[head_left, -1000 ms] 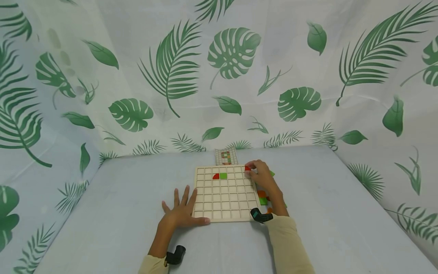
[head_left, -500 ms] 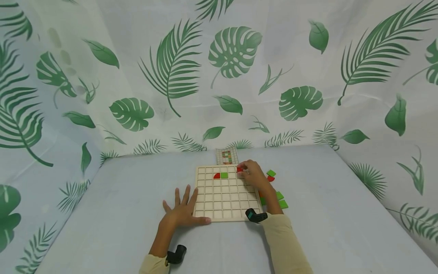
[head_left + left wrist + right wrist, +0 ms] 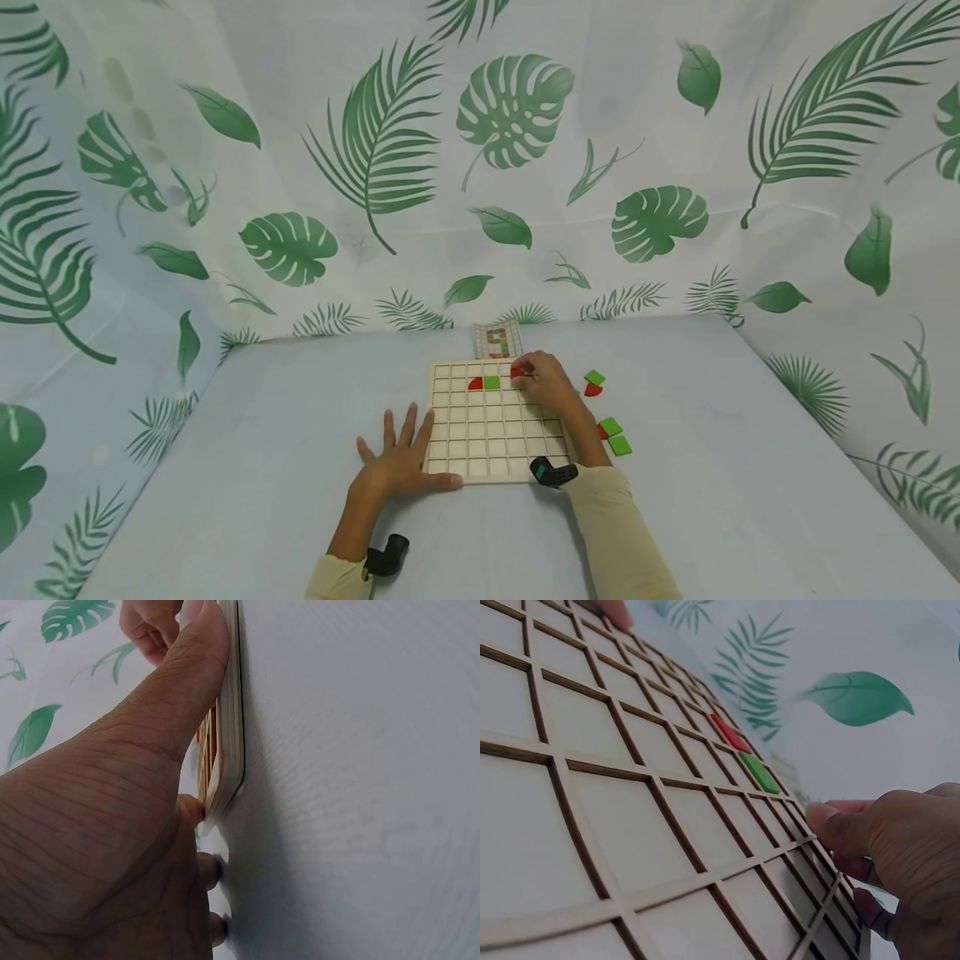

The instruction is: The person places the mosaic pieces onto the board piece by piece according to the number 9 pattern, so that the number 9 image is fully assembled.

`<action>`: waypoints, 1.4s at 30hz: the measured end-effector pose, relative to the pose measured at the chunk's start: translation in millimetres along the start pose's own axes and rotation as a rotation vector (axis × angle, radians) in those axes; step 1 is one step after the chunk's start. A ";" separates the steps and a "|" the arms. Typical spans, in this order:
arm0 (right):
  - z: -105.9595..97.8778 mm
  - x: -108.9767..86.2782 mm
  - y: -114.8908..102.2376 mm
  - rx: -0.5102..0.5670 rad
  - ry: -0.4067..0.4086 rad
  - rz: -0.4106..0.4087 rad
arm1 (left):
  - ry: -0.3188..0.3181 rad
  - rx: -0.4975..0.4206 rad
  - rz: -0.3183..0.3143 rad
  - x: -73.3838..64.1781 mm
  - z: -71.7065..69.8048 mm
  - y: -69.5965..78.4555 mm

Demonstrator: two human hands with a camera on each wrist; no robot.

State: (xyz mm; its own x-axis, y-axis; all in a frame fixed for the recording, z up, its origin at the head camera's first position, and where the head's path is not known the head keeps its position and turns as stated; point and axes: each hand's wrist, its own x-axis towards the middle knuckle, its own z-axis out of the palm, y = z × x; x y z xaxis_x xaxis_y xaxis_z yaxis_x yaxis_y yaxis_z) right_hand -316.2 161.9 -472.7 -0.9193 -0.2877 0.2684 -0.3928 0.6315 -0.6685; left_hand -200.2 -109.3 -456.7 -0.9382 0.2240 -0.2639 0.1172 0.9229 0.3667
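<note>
A wooden grid board [image 3: 477, 429] lies flat on the table, with a red quarter-circle tile [image 3: 476, 383] and a green square tile [image 3: 491, 382] side by side in its cells near the far edge. Fingers spread, my left hand [image 3: 401, 468] rests at the board's near left corner, thumb along the front edge. My right hand [image 3: 546, 383] pinches another red quarter-circle tile [image 3: 517, 372] over the far part of the board, just right of the green tile. In the right wrist view the right hand [image 3: 900, 847] hides that pinched tile.
Right of the board lie loose tiles: a green one [image 3: 595, 377] with a red one [image 3: 593, 389], and more green ones [image 3: 620, 445] partly behind my forearm. A small printed pattern card [image 3: 498, 341] stands beyond the board's far edge. A leaf-patterned cloth [image 3: 352, 167] rises behind the table.
My right hand has moved left over the board with the red tile, from its far right corner towards the green tile. More loose tiles show at the right. The left hand stays in place.
</note>
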 end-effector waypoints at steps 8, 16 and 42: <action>8.3 1.0 -5.2 -0.110 0.010 0.058 | 0.006 -0.001 0.005 1.5 2.7 -1.7; 11.4 1.4 -9.2 -0.139 0.007 0.075 | 0.008 0.001 0.005 1.3 1.7 -1.0; 10.6 -1.0 -13.9 -0.149 -0.005 0.070 | -0.001 0.002 -0.005 -0.6 -0.6 1.3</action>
State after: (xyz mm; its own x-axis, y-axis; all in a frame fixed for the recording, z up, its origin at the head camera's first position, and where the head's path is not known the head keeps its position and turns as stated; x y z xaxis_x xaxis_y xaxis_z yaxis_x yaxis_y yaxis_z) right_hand -309.5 145.8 -471.0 -0.9447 -0.2422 0.2210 -0.3268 0.7497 -0.5755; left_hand -199.6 -108.4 -455.6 -0.9384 0.2198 -0.2666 0.1132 0.9246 0.3638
